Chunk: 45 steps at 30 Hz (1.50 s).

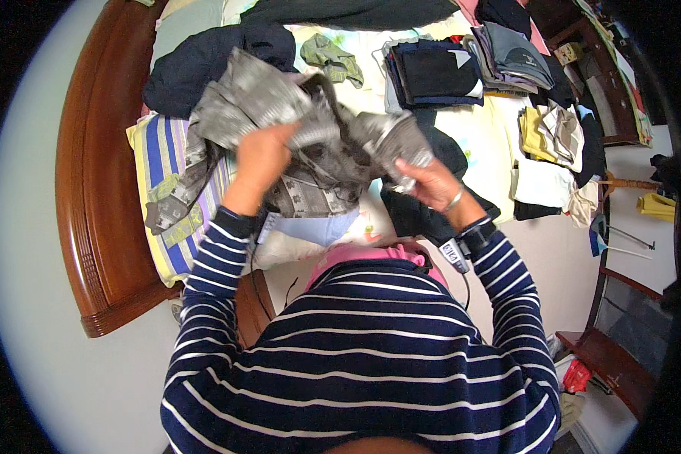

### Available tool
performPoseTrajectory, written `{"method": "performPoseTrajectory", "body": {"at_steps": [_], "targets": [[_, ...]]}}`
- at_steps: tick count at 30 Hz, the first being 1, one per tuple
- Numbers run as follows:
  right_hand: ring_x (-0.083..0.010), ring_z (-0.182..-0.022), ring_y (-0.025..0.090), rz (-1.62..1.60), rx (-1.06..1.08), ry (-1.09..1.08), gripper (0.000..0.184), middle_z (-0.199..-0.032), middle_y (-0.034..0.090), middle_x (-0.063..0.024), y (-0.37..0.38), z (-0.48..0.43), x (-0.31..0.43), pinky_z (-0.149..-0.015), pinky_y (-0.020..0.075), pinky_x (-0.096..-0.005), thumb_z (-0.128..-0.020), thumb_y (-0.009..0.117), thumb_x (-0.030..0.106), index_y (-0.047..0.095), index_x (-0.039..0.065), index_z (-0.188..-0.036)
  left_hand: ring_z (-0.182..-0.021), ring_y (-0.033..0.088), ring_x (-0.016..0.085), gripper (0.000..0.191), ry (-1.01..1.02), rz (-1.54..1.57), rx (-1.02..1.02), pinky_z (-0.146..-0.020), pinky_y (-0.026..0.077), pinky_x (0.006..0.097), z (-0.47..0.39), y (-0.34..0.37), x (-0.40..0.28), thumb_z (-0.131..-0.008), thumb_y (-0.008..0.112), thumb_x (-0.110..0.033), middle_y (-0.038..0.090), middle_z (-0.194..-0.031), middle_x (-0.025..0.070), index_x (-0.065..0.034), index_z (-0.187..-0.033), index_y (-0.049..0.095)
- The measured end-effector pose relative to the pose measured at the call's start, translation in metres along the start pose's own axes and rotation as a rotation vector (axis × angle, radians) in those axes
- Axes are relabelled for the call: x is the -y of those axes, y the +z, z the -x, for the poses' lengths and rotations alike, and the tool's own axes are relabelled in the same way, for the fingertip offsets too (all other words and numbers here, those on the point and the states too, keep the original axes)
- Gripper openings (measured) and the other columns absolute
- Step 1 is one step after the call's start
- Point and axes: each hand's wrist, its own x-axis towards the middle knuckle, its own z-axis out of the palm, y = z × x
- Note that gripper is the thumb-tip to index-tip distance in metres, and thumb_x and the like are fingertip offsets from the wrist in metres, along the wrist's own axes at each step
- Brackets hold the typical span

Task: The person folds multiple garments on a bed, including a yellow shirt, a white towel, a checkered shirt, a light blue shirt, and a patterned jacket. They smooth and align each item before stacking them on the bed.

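Note:
A grey patterned garment is spread between my two hands over the near side of the bed, partly blurred by motion. My left hand grips its ribbed edge, fingers curled into the cloth. At the right, my right hand holds another bunched part of it, thumb on top. One narrow end of the grey cloth hangs left across a striped pillow. Beneath the garment lies pale blue cloth, mostly covered. Black clothing lies behind and below my right hand.
Folded dark clothes and a grey stack sit at the far right of the bed. A crumpled green patterned cloth lies beyond the garment. Yellow and white folded pieces line the right edge. A wooden headboard rises at left.

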Motion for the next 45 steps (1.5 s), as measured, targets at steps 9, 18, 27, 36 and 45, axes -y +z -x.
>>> {"method": "performPoseTrajectory", "body": {"at_steps": [9, 18, 27, 36, 45], "targets": [[-0.0162, -0.088, 0.067, -0.29, 0.159, 0.151, 0.018, -0.103, 0.068, -0.0081, -0.017, -0.026, -0.066, -0.076, 0.0574, -0.0279, -0.094, 0.061, 0.014, 0.062, 0.005, -0.11, -0.068, 0.062, 0.031, 0.044, 0.119, 0.211, -0.101, -0.061, 0.048, 0.0424, 0.078, 0.088, -0.039, -0.069, 0.058, -0.003, 0.063, -0.075, 0.0094, -0.0133, -0.111, 0.066], [-0.0208, -0.101, 0.064, -0.338, -0.042, 0.296, 0.025, -0.111, 0.065, -0.0107, -0.031, -0.035, -0.087, -0.084, 0.057, -0.0328, -0.096, 0.058, 0.013, 0.056, 0.004, -0.119, -0.062, 0.058, 0.023, 0.035, 0.222, 0.048, -0.101, -0.058, 0.043, 0.0378, 0.093, 0.094, -0.036, -0.077, 0.057, -0.01, 0.055, -0.072, 0.0023, -0.0139, -0.111, 0.065], [-0.0185, -0.096, 0.066, -0.057, -0.045, 0.367, 0.033, -0.106, 0.067, -0.0055, -0.02, -0.027, -0.106, -0.081, 0.0587, -0.0367, -0.086, 0.068, -0.001, 0.059, 0.008, -0.116, -0.065, 0.058, 0.025, 0.035, 0.26, 0.028, -0.006, -0.064, 0.046, 0.0389, 0.111, 0.119, -0.04, -0.079, 0.057, -0.016, 0.056, -0.075, 0.0051, -0.0149, -0.113, 0.064], [-0.0187, -0.092, 0.067, -0.131, -0.061, 0.222, 0.026, -0.102, 0.068, -0.0079, -0.013, -0.038, -0.103, -0.079, 0.0584, -0.0312, -0.087, 0.067, 0.0, 0.061, 0.002, -0.112, -0.08, 0.065, 0.02, 0.065, -0.536, 0.785, 1.222, -0.072, 0.052, 0.0342, 0.133, 0.114, -0.029, -0.094, 0.045, -0.062, 0.068, -0.092, 0.0111, -0.0017, -0.105, 0.068], [-0.022, -0.086, 0.068, -0.098, 0.023, 0.092, 0.026, -0.101, 0.068, -0.0124, 0.019, -0.039, -0.091, -0.075, 0.0603, -0.0331, -0.085, 0.068, -0.002, 0.061, -0.003, -0.11, -0.093, 0.064, 0.019, 0.057, -0.82, 2.017, 0.43, -0.084, 0.051, 0.0319, 0.101, 0.143, -0.075, -0.101, 0.033, -0.053, 0.066, -0.109, 0.0073, -0.0055, -0.121, 0.057]]}}
